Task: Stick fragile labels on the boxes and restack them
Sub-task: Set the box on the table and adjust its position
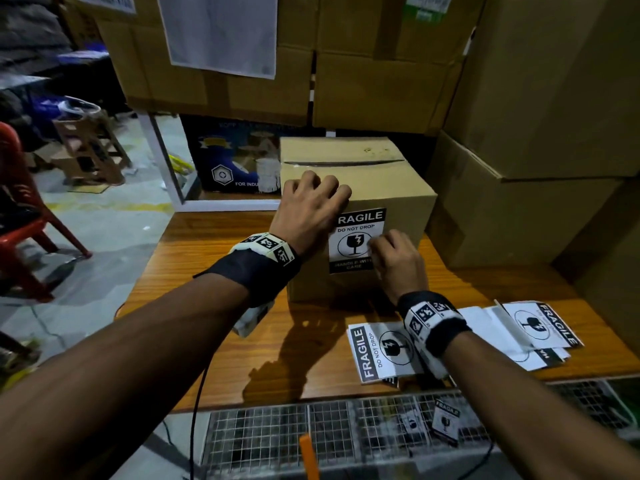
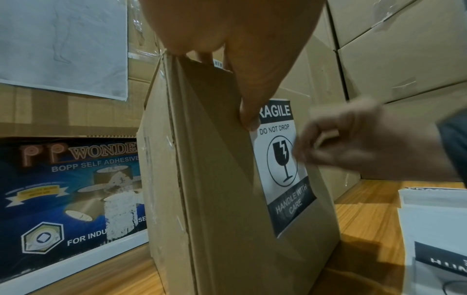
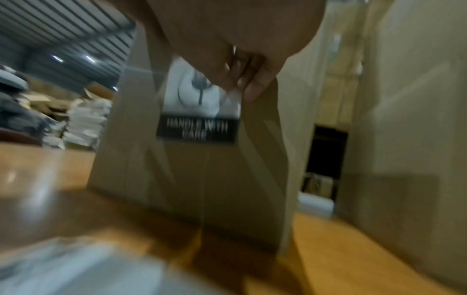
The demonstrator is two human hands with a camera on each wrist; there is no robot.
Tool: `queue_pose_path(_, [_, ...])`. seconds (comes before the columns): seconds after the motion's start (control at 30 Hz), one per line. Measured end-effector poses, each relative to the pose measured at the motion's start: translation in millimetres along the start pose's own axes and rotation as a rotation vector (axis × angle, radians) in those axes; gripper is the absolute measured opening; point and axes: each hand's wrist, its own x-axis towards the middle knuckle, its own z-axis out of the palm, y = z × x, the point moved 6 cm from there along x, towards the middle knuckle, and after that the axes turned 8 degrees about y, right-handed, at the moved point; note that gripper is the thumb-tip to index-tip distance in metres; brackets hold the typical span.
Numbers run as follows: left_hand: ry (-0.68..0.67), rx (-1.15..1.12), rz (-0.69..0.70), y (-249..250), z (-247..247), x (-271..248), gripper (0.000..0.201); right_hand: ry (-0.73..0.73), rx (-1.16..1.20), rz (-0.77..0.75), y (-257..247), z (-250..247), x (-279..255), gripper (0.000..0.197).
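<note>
Cardboard box: brown, upright on the wooden table, top seam closed. Sits directly under the left-hand fingers and in front of the right-hand fingers.

Fragile label: black and white, reading "FRAGILE / DO NOT DROP / HANDLE WITH CARE" with a broken-glass symbol. Lies on the near face of the box, between the two hands; its upper left corner is under the left thumb, its right edge at the right fingertips.

Left hand: draped over the box's top near edge, fingers bent down onto the top panel, thumb pressing the front face at the label's corner. It grips the box.

Right hand: fingers curled, tips against the label's right side around the glass symbol. The right wrist view is blurred; whether the fingers pinch the edge or only press it cannot be told.

Loose fragile labels: spread flat on the table behind the right wrist, well apart from the fingers, some face up.

Wire mesh basket: below the table's near edge, with a few labels inside.

Stacked cartons: beyond and right of the fingers.
</note>
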Motion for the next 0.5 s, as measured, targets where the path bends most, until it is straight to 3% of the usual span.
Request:
queue_pose_path(0.13, [-0.001,0.003,-0.004,-0.1,0.4,-0.5,0.045,-0.231,-0.053,0.113,13.1,26.3,-31.2,0.039])
queue_pose_path(0.3, [-0.013,0.003,-0.008,0.0,0.3,0.1,0.041,-0.396,-0.109,0.232,12.7,39.6,-37.4,0.024])
queue_pose_path(0.5, [-0.088,-0.003,-0.039,-1.0,0.7,1.6,0.043,-0.581,-0.155,0.224,11.2,51.0,-46.2,0.02])
